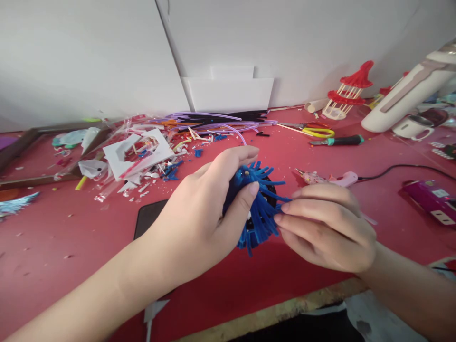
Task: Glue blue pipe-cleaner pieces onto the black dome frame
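Note:
A blue pipe-cleaner piece [261, 216] with many strands fanning outward is held above the red table, partly hidden by my fingers. Dark material shows beneath its strands. My left hand [210, 204] wraps around its left side, the thumb lying across the top. On the right, the fingertips of my right hand [326, 225] pinch the ends of one or more blue strands. A black flat object [149, 218], perhaps a phone or tablet, lies partly under my left forearm.
Scraps and a white cut-out board [138, 154] lie left, before purple and black pipe cleaners [213, 121]. Yellow-handled scissors [317, 130], pliers [338, 141], a corded pink glue gun [344, 179] and a purple power strip [432, 202] lie right. Behind stands a red-roofed stick model [347, 92] near a white flask [406, 92].

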Demonstrator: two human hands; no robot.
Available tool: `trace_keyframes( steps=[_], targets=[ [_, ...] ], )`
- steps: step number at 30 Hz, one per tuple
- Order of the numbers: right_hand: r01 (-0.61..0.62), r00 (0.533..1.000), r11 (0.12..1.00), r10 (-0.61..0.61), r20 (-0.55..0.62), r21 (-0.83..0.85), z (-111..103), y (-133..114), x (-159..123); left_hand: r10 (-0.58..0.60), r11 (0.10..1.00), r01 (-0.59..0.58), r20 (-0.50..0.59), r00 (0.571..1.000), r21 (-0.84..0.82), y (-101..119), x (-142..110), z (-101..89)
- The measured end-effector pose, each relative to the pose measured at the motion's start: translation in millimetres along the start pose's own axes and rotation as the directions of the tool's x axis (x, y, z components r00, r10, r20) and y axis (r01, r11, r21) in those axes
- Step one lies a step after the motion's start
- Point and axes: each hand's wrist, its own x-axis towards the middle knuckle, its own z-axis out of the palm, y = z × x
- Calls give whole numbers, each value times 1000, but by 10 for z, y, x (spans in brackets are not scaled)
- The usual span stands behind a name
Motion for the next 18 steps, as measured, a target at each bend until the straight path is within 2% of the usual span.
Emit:
trace_keyframes(
  steps=[11,18],
  targets=[
    [4,999,1000,-5,-32,-17,22,-9,-33,-27,1000,27,10,1000,2,-32,-22,-27],
    [-14,1000,1000,14,-8,-11,-6,-41,-23,-17,1000,17,22,1000,-2,-28,-20,-25]
  ],
)
